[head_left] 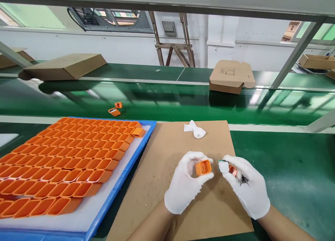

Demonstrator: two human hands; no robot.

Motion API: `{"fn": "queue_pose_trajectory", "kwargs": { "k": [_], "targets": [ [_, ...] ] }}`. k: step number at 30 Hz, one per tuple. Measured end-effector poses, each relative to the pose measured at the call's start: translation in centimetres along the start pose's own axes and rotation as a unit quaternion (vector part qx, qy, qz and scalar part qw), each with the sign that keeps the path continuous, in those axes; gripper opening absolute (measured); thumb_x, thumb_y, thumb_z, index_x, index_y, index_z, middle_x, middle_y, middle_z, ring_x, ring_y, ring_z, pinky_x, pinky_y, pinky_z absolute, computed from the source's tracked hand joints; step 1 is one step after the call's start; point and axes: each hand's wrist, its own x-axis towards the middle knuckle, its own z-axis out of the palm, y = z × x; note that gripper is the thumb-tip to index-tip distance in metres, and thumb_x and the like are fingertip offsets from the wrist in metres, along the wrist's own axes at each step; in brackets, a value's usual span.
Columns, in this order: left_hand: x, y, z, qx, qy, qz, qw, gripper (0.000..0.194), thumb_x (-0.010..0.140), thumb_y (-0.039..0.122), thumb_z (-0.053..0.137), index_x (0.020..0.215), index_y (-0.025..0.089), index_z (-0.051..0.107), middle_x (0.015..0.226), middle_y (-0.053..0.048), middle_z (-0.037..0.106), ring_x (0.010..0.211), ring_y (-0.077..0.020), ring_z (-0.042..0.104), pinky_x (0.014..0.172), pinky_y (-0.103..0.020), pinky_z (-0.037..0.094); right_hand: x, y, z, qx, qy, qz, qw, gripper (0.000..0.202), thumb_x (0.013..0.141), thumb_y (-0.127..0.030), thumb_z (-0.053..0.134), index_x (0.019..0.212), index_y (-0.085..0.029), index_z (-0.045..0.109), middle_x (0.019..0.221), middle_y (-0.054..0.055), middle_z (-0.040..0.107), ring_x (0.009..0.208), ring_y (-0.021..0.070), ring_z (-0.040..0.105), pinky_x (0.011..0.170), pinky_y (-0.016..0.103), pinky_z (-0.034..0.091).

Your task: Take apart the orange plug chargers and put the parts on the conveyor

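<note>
Both hands wear white gloves and are raised over a brown cardboard sheet (167, 157). My left hand (187, 183) grips an orange shell (203, 167) between thumb and fingers, its open end facing me. Just to the right, my right hand (246, 185) pinches a small assembly (224, 167) with a white block, a green edge and a copper-coloured part. The two held pieces are apart. On the left, a blue tray (117, 188) lined with white holds rows of orange shells (78, 146). A crumpled white piece (195, 129) lies near the sheet's far edge.
Two small orange pieces (114, 111) lie on the green conveyor surface (162, 101) beyond the tray. Farther back are a cardboard box (231, 77) and another large carton (65, 66). A metal post (298, 56) rises at the right, and a grey beam crosses the top.
</note>
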Motion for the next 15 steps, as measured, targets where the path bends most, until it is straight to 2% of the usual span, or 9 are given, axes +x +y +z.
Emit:
{"fn": "queue_pose_trajectory", "kwargs": {
  "k": [3,7,11,15],
  "targets": [
    [0.01,0.78,-0.19,-0.005,-0.012,-0.009,1.0,0.038,0.058,0.013,0.08,0.09,0.02,0.06,0.095,-0.004,0.07,0.091,-0.0231,0.071,0.088,-0.04,0.056,-0.01,-0.18,-0.27,0.027,-0.018,-0.009,0.999,0.034,0.088,-0.015,0.062,0.119,-0.029,0.066,0.097,0.003,0.072,0.08,0.0155,0.069,0.07,0.028,0.06],
    [-0.14,1.09,-0.44,0.004,-0.022,0.009,1.0,0.036,0.058,0.012,0.081,0.09,0.02,0.065,0.096,-0.006,0.073,0.089,-0.0225,0.07,0.086,-0.038,0.058,-0.09,-0.55,-0.66,0.019,-0.031,-0.057,0.998,0.033,0.088,-0.015,0.064,0.118,-0.028,0.066,0.096,0.003,0.073,0.084,0.017,0.07,0.073,0.029,0.061],
    [-0.35,0.7,-0.6,0.038,-0.035,0.057,0.997,0.036,0.061,0.011,0.083,0.092,0.021,0.068,0.098,-0.006,0.074,0.089,-0.0223,0.07,0.086,-0.038,0.059,-0.6,-0.29,-0.72,-0.028,-0.035,-0.107,0.993,0.044,0.086,-0.011,0.067,0.124,-0.031,0.061,0.098,0.002,0.073,0.083,0.0153,0.07,0.072,0.028,0.06],
    [-0.53,0.35,-0.89,0.086,-0.04,0.119,0.988,0.037,0.063,0.013,0.085,0.095,0.024,0.071,0.101,-0.006,0.075,0.092,-0.0226,0.071,0.088,-0.038,0.059,-0.77,-0.28,-0.65,-0.023,-0.052,-0.135,0.989,0.057,0.087,-0.004,0.061,0.134,-0.035,0.051,0.098,0.0,0.074,0.086,0.0156,0.071,0.072,0.028,0.06]
  ]
}}
